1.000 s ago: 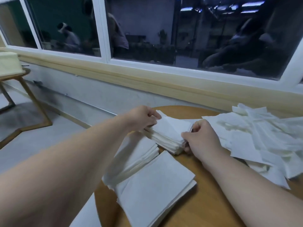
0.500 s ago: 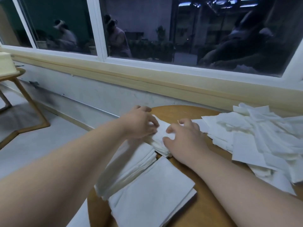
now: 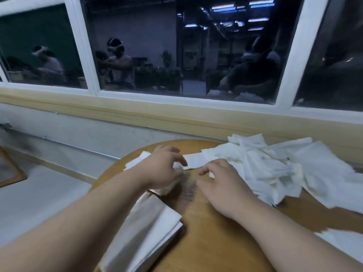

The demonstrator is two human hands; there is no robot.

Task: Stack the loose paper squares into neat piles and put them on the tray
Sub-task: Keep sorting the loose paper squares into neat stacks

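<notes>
My left hand (image 3: 163, 169) lies curled over a small stack of white paper squares (image 3: 135, 162) at the far left of the round wooden table (image 3: 212, 238) and grips it. White corners of that stack stick out behind the hand and under its heel. My right hand (image 3: 222, 183) rests on the wood just to its right, fingers loosely bent, at the edge of the big loose heap of paper squares (image 3: 275, 169). A small white scrap shows under its forefinger. One neat pile (image 3: 149, 228) lies at the table's near left edge, partly under my left forearm.
A single strip of paper (image 3: 193, 163) lies between the hands at the back. The wall and a wide window sill (image 3: 176, 114) run close behind the table. The floor drops away to the left. More white paper (image 3: 337, 240) shows at the right edge.
My right hand has come off the small stack and slid right onto the bare wood. The left hand stays curled on the stack. The camera has swung right and up.
</notes>
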